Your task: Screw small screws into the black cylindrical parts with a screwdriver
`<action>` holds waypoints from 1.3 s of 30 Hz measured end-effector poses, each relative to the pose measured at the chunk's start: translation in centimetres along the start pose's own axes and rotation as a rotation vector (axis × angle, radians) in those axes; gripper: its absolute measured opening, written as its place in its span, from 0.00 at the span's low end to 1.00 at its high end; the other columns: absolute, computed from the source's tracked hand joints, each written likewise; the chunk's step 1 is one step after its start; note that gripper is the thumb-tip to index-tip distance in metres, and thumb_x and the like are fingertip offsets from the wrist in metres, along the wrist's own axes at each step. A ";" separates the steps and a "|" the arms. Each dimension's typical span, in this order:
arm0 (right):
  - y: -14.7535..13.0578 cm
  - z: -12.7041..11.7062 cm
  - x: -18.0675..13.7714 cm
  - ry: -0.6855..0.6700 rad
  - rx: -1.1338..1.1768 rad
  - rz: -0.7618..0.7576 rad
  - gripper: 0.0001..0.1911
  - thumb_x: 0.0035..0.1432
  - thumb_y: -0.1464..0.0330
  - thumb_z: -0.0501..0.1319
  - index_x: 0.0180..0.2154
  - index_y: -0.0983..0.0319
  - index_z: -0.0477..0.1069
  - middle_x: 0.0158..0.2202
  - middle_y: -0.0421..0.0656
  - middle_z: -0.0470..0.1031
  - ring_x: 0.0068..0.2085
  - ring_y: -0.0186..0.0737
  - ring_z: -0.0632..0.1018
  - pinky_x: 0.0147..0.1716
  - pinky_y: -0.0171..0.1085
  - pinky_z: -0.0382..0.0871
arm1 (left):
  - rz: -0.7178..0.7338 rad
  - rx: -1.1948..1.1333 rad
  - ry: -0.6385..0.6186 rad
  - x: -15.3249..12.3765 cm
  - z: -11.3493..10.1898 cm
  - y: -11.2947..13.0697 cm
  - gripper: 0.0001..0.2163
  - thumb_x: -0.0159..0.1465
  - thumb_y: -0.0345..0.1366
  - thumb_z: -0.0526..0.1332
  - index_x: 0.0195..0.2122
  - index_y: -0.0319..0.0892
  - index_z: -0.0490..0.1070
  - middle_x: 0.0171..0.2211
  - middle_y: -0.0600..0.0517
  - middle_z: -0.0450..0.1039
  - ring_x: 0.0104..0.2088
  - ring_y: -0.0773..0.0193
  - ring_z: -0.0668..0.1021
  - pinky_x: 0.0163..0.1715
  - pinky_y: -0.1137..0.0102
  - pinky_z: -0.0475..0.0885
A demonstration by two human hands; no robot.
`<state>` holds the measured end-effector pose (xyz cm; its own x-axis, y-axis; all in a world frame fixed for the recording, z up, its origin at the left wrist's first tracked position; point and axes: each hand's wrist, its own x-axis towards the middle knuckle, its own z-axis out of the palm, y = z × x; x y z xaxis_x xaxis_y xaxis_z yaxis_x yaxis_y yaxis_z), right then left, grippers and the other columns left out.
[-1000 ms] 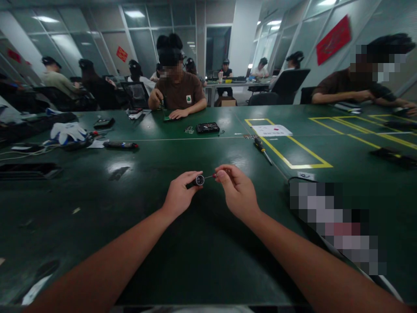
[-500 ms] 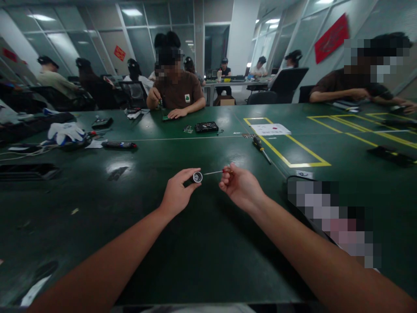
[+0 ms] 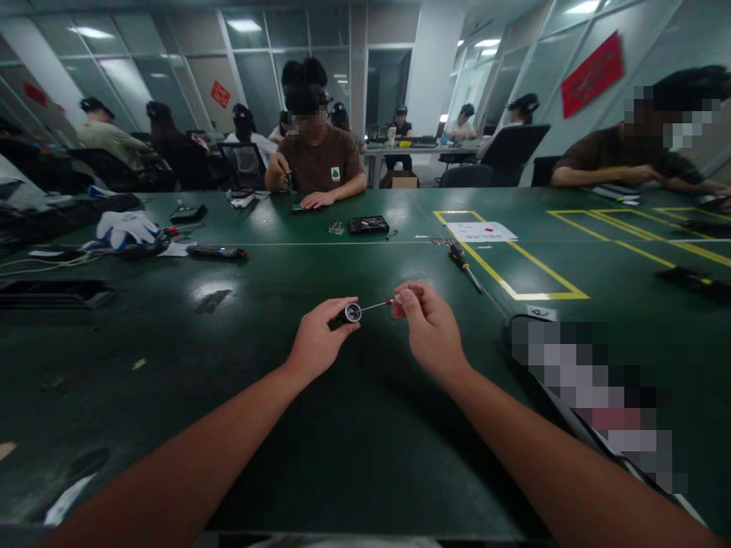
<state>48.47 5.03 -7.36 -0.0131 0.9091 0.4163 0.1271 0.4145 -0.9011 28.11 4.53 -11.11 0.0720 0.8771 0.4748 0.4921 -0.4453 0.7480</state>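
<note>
My left hand (image 3: 317, 342) grips a short dark cylinder (image 3: 352, 313) between thumb and fingers, its pale-rimmed round end turned toward me. What lies inside that end is too small to make out. Pinched in the fingers of my right hand (image 3: 432, 329) is a thin screwdriver (image 3: 375, 307) with a red-collared handle, mostly covered by the fingers. Its shaft points left, and the tip is at the cylinder's open end; how deep it reaches I cannot tell. Both hands are held above the green table (image 3: 343, 457).
A larger black-and-yellow screwdriver (image 3: 465, 266) lies beyond my right hand, near a white sheet (image 3: 483, 232). A black device (image 3: 368, 225) sits farther back. White gloves (image 3: 126, 228) lie at left. Across the table a co-worker (image 3: 323, 164) handles a green board.
The screwdriver's tip has moved from just beside the cylinder into its open end. My right hand has rolled over, its thumb now on top. The camera view has shifted slightly.
</note>
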 end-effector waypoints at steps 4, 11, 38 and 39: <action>-0.6 -0.2 -0.5 -0.143 0.001 -0.039 0.12 0.68 0.56 0.60 0.43 0.56 0.74 0.28 0.37 0.73 0.30 0.38 0.73 0.31 0.38 0.66 | 0.016 0.009 0.000 0.0 0.0 -0.1 0.18 0.62 0.28 0.69 0.54 0.46 0.78 0.53 0.49 0.78 0.55 0.56 0.79 0.60 0.57 0.72; -1.2 0.0 -0.6 -0.120 -0.011 -0.004 0.14 0.68 0.57 0.58 0.36 0.57 0.77 0.29 0.40 0.75 0.31 0.39 0.74 0.32 0.39 0.66 | -0.013 0.039 -0.013 0.0 0.1 -0.2 0.18 0.63 0.27 0.67 0.53 0.45 0.78 0.54 0.48 0.79 0.56 0.55 0.79 0.62 0.55 0.71; 2.0 0.1 1.0 0.122 0.484 0.347 0.15 0.58 0.54 0.68 0.35 0.59 0.74 0.28 0.38 0.73 0.30 0.36 0.74 0.32 0.36 0.72 | 0.029 0.103 -0.047 -0.1 -0.4 0.8 0.21 0.63 0.26 0.68 0.57 0.46 0.76 0.54 0.49 0.77 0.54 0.58 0.78 0.59 0.58 0.72; 2.0 0.3 0.9 0.126 0.449 0.316 0.15 0.58 0.54 0.68 0.36 0.59 0.74 0.29 0.38 0.74 0.31 0.36 0.75 0.33 0.37 0.72 | 0.028 0.103 -0.047 -0.1 -0.4 0.8 0.21 0.63 0.26 0.67 0.57 0.46 0.76 0.54 0.49 0.77 0.55 0.57 0.78 0.59 0.58 0.72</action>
<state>48.43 6.67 -8.86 0.0789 0.9914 0.1045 -0.3290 0.1249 -0.9360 28.17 4.01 -10.37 0.1261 0.8733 0.4707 0.5754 -0.4508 0.6824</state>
